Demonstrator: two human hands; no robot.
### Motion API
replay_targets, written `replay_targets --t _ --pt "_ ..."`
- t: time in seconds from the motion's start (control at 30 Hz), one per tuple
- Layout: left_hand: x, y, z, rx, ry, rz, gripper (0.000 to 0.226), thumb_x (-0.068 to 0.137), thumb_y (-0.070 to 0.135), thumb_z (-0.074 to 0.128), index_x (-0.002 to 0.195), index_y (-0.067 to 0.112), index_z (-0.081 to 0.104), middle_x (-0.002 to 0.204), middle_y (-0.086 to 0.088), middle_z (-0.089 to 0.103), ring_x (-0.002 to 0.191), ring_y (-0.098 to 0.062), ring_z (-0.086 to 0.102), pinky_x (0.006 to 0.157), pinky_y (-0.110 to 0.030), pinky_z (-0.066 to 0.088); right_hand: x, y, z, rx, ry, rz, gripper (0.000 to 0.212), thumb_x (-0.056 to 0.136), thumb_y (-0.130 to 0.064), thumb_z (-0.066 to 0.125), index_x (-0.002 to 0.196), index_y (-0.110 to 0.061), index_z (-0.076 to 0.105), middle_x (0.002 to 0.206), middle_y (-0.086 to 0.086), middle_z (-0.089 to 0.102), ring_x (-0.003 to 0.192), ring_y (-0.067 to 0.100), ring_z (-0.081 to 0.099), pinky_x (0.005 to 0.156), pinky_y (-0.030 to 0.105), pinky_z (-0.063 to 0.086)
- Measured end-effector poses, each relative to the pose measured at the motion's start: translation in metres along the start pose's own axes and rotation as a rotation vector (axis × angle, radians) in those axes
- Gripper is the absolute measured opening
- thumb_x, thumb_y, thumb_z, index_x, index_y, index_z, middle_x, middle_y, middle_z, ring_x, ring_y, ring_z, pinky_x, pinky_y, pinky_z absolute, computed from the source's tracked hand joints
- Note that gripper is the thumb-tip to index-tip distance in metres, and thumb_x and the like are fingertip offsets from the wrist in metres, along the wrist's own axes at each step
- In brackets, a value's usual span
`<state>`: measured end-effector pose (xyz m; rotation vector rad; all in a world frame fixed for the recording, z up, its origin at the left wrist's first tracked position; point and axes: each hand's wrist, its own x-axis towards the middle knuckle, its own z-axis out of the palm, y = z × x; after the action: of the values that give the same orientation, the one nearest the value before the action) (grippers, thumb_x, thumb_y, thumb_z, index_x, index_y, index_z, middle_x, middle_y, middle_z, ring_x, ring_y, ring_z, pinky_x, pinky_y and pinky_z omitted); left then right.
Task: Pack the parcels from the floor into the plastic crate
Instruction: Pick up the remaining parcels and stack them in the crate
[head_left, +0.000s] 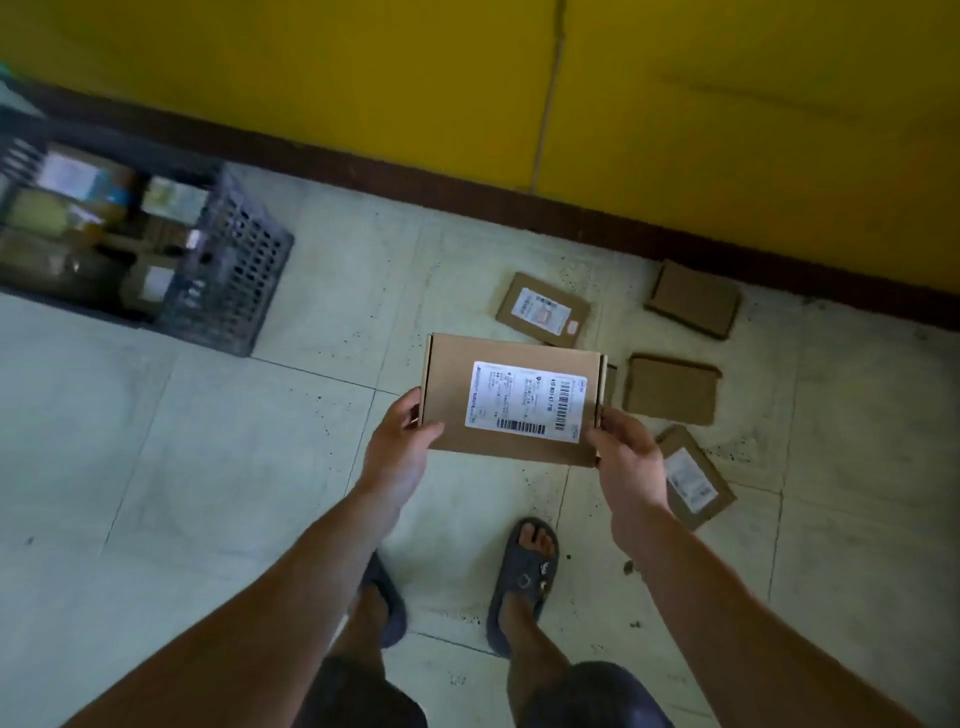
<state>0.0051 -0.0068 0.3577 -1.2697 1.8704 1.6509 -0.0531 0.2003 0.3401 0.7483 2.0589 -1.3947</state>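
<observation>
Far left: dark plastic crate (234, 275) with lattice walls, blurred, standing on the pale tiled floor (208, 441) close to the dark skirting (467, 200) under a yellow wall (363, 78). Inside, several packed parcels (78, 176), some with white labels, too smeared to read.

Towards the centre: left hand (397, 441) gripping the left end of the held parcel (449, 389), thumb flat on the top face at the near corner, other fingers curled round the edge and mostly hidden underneath. Lower down, left sandal (387, 608) half covered by the forearm.

Held parcel flat and brown, roughly level, up off the floor, well apart from the crate, with a white shipping label (530, 402) and its barcodes facing up. Beneath it, right sandal (522, 582) planted on the tiles.

Right hand (623, 457) pinching the parcel's right end: thumb on top beside the label, fingers wrapped round the side.

Further right, loose on the floor: far labelled parcel (543, 310) just beyond the held one; corner parcel (693, 299), plain, near the skirting; middle parcel (671, 389), plain, beside the right hand; near labelled parcel (698, 480), partly hidden behind the right wrist.
</observation>
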Motion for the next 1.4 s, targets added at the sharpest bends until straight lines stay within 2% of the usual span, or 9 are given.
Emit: replay_targets --t 0.13,0.27,0.37,0.47,0.57,0.97,1.23,1.33,1.4 --pt "-0.003 -0.021 -0.092 -0.166 0.100 -0.040 0.033 0.082 0.014 0.062 0.092 0.045 0.067 0.097 0.022 0.070 0.097 -0.004 0.063 0.093 -0.033 0.046 -0.032 -0.025 0.087 -0.159 -0.092 -0.091 0.038 0.072 -0.041 0.060 0.107 -0.033 0.071 0.103 -0.009 0.072 0.098 0.016 0.066 0.090 0.043 0.053" --pt "-0.006 -0.043 -0.190 -0.370 0.152 -0.071 0.033 0.081 0.015 0.065 0.105 0.036 0.066 0.104 0.017 0.069 0.099 -0.001 0.060 0.084 -0.024 0.044 -0.069 -0.041 0.182 -0.205 -0.156 -0.111 0.026 0.082 -0.030 0.063 0.107 -0.030 0.069 0.101 -0.009 0.071 0.095 0.016 0.065 0.082 0.034 0.052" --pt "-0.005 -0.063 -0.263 -0.399 0.177 -0.085 0.043 0.074 0.029 0.065 0.117 0.035 0.064 0.115 0.013 0.069 0.107 -0.007 0.062 0.094 -0.031 0.045 -0.101 -0.050 0.249 -0.231 -0.174 -0.119 0.023 0.081 -0.029 0.063 0.103 -0.031 0.069 0.100 -0.010 0.071 0.094 0.016 0.065 0.080 0.034 0.051" --pt "-0.002 -0.076 -0.328 -0.437 0.203 -0.113 0.054 0.086 0.021 0.064 0.138 0.026 0.051 0.133 0.005 0.060 0.118 -0.016 0.058 0.101 -0.032 0.040 -0.131 -0.063 0.308 -0.200 -0.173 -0.107 0.016 0.083 -0.018 0.062 0.089 -0.033 0.066 0.102 -0.006 0.070 0.093 0.017 0.063 0.082 0.039 0.050" --pt "0.007 -0.082 -0.379 -0.434 0.218 -0.104 0.055 0.090 0.017 0.061 0.143 0.021 0.045 0.136 0.003 0.055 0.120 -0.018 0.055 0.095 -0.030 0.037 -0.151 -0.078 0.354 -0.204 -0.192 -0.124 0.019 0.086 -0.014 0.059 0.093 -0.031 0.063 0.100 -0.006 0.067 0.092 0.016 0.059 0.078 0.034 0.046" --pt "0.133 -0.052 -0.524 -0.336 0.228 -0.109 0.056 0.090 0.020 0.060 0.143 0.020 0.043 0.142 -0.003 0.053 0.124 -0.021 0.053 0.110 -0.045 0.037 -0.125 -0.145 0.528 -0.232 -0.218 -0.147 0.018 0.089 -0.020 0.058 0.102 -0.033 0.062 0.097 -0.010 0.064 0.096 0.015 0.059 0.073 0.030 0.050" --pt "0.243 -0.012 -0.607 -0.219 0.221 -0.158 0.055 0.094 0.016 0.055 0.146 0.016 0.039 0.147 -0.004 0.046 0.125 -0.021 0.050 0.097 -0.032 0.034 -0.083 -0.195 0.638 -0.272 -0.196 -0.068 0.023 0.090 -0.022 0.056 0.111 -0.031 0.063 0.106 -0.006 0.064 0.098 0.017 0.057 0.074 0.030 0.044" --pt "0.279 -0.003 -0.628 -0.160 0.189 -0.171 0.050 0.093 0.019 0.055 0.141 0.018 0.044 0.138 -0.003 0.055 0.116 -0.021 0.055 0.096 -0.034 0.040 -0.072 -0.207 0.670 -0.300 -0.194 -0.028 0.026 0.091 -0.025 0.056 0.114 -0.031 0.063 0.105 -0.006 0.064 0.093 0.016 0.058 0.067 0.028 0.043" --pt "0.307 0.001 -0.639 -0.089 0.145 -0.174 0.031 0.092 0.018 0.055 0.123 0.022 0.052 0.119 0.001 0.062 0.104 -0.021 0.059 0.087 -0.034 0.048 -0.062 -0.210 0.692 -0.341 -0.174 0.006 0.025 0.091 -0.030 0.055 0.114 -0.030 0.063 0.107 -0.005 0.065 0.091 0.015 0.058 0.062 0.027 0.042"
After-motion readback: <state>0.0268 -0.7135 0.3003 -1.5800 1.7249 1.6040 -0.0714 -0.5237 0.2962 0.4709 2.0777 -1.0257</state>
